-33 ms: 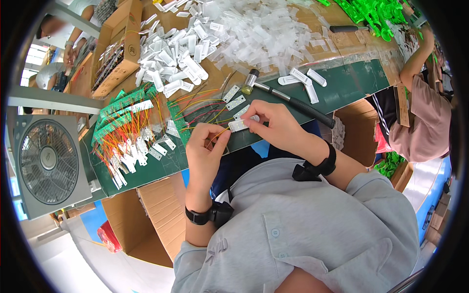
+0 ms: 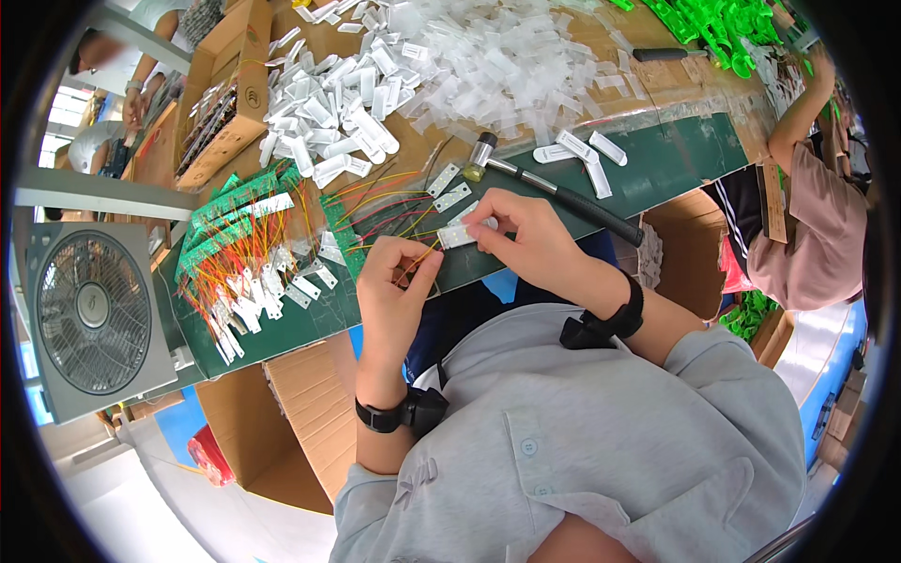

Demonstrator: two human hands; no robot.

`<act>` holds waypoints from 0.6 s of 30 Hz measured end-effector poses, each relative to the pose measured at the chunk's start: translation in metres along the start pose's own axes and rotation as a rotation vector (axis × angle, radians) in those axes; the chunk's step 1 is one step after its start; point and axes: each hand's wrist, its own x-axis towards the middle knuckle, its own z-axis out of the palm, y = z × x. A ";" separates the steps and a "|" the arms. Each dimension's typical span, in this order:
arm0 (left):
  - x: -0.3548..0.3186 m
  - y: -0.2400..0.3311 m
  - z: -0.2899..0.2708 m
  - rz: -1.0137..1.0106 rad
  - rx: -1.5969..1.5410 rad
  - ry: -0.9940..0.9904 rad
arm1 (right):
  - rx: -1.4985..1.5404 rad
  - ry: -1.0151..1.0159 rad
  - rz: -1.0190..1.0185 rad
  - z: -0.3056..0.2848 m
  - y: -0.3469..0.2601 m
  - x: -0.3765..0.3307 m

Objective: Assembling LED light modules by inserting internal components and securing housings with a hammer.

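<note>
In front of me, my right hand [image 2: 526,236] pinches a small flat white piece [image 2: 457,235] by its right end, over the green mat's near edge. My left hand [image 2: 396,281] is closed at the piece's left end, thumb and forefinger together on a thin yellow-red wire [image 2: 413,263]. Just beyond lie small white plates with holes [image 2: 453,195], joined to red and yellow wires [image 2: 380,202] that run left to a green circuit-board strip [image 2: 338,225]. A hammer [image 2: 563,195] with a black grip lies past my right hand.
White plastic covers [image 2: 333,113] and translucent pieces [image 2: 516,70] are heaped at the back. Wired green boards [image 2: 230,230] lie left, near a grey fan [image 2: 94,310]. A cardboard box [image 2: 225,94] stands at back left, green parts [image 2: 713,33] at back right. A co-worker [image 2: 807,225] sits at right.
The white piece between my hands now shows a plainer, smoother top, where holes showed before. My right fingers have shifted very slightly; my left hand stays in place.
</note>
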 end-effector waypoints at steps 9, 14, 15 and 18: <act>-0.001 -0.006 -0.006 0.177 0.169 -0.046 | -0.014 0.225 -0.250 0.022 0.008 0.004; 0.004 0.002 -0.008 0.200 0.225 -0.071 | -0.144 -0.069 -0.312 -0.002 0.005 -0.009; 0.008 0.005 -0.005 0.215 0.285 -0.127 | -0.156 -0.181 -0.303 -0.002 0.007 -0.010; 0.024 0.002 0.002 0.385 0.460 -0.034 | -0.356 -0.060 -0.382 0.002 0.020 -0.009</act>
